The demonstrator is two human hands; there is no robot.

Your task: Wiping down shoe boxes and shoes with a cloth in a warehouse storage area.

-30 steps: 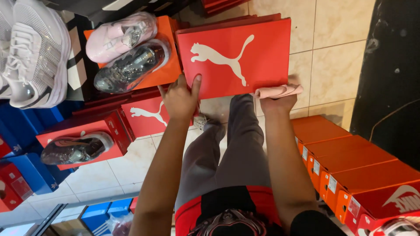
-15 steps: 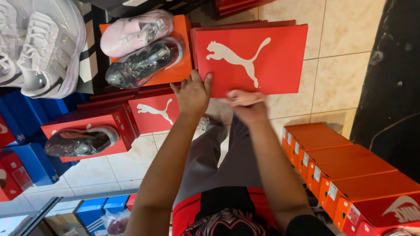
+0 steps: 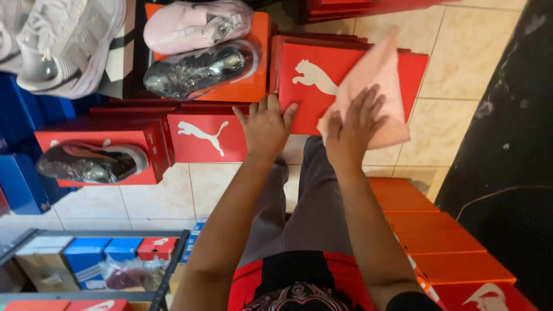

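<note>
Left hand (image 3: 266,128) laid flat on the near edge of the red shoebox lid (image 3: 308,86), fingers spread and straight, gripping nothing. Right hand (image 3: 352,128) pressed open-palmed on a pink cloth (image 3: 374,80), fingers splayed across it, not curled. Cloth now spread wide over the lid's right half, where half a second before sat bunched small under that hand near the lid's lower edge. Box propped on the lap above grey trousers (image 3: 311,201). Beyond, a pink sneaker (image 3: 196,26) and a plastic-wrapped dark sneaker (image 3: 199,69) atop an orange box (image 3: 253,86). To the right, stacked orange boxes (image 3: 438,242) on the tiled floor (image 3: 449,69).
</note>
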